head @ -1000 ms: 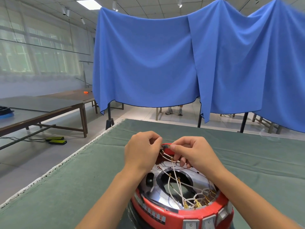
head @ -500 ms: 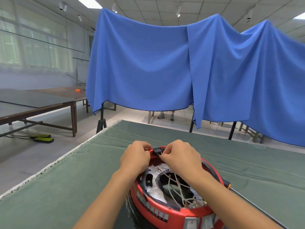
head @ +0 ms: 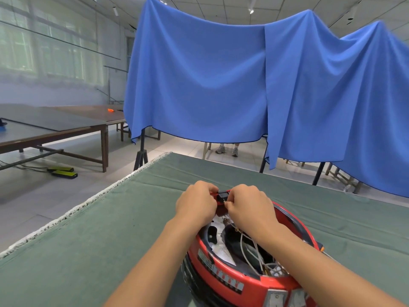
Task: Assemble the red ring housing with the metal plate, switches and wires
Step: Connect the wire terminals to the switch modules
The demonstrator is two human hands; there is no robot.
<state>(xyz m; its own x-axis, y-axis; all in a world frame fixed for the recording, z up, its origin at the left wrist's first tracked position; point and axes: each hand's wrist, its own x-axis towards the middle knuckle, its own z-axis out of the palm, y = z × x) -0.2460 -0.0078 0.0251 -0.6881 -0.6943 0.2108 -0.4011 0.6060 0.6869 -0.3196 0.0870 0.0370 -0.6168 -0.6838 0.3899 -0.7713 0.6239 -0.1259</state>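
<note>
The red ring housing (head: 230,282) sits on the green-covered surface (head: 110,229) directly in front of me, its near wall carrying a row of white labels and two grey rocker switches (head: 276,296). Inside the housing lies the metal plate (head: 218,239), with dark openings, and a bundle of white wires (head: 257,255) runs across it toward the housing's near right side. My left hand (head: 195,204) is at the housing's far rim, fingers curled tightly, pinching the left side of a small black switch (head: 222,194) seated there. My right hand (head: 249,206) meets it from the other side of the housing's far rim, fingers curled, its fingertips pinching a thin wire end just below that switch; the exact contact is too small to make out. Both forearms reach over the housing. Beyond the housing's right edge an orange-tipped tool (head: 321,248) lies on the surface. Far beyond the housing hangs a blue cloth (head: 221,74) on stands.
</note>
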